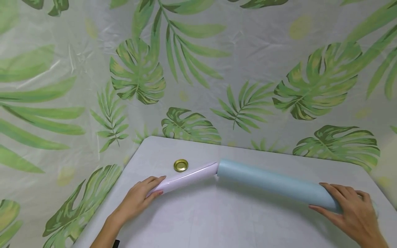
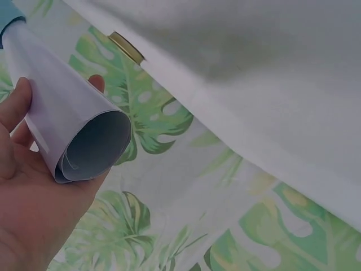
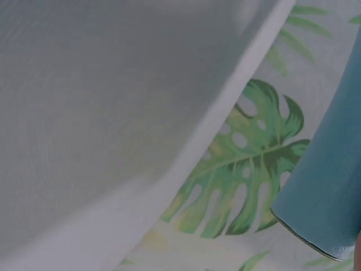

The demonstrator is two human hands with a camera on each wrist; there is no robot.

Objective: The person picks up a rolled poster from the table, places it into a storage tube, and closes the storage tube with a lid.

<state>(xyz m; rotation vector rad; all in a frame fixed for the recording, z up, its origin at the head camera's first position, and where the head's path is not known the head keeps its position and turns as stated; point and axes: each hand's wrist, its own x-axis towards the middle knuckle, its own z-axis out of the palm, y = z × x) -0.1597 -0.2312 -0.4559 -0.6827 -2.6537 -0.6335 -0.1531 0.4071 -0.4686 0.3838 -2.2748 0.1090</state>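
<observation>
Gripping the near end of the light-blue tube (image 1: 270,181), the right hand (image 1: 356,210) wraps its fingers round it, seemingly for steadiness. Left of the tube, the left hand (image 1: 138,193) curls its fingers round a rolled lilac sheet (image 1: 189,177), apparently keeping it narrow, its tip at the tube's far end. Beyond, left of the tube, a gold lid (image 1: 181,165) lies on the table (image 1: 192,227).

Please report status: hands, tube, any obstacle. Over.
Left hand grips glossy lilac rolled sheet; right hand grips pale blue cylindrical tube. Sheet's far end at tube's mouth. Round gold lid on white table, apart from both.
</observation>
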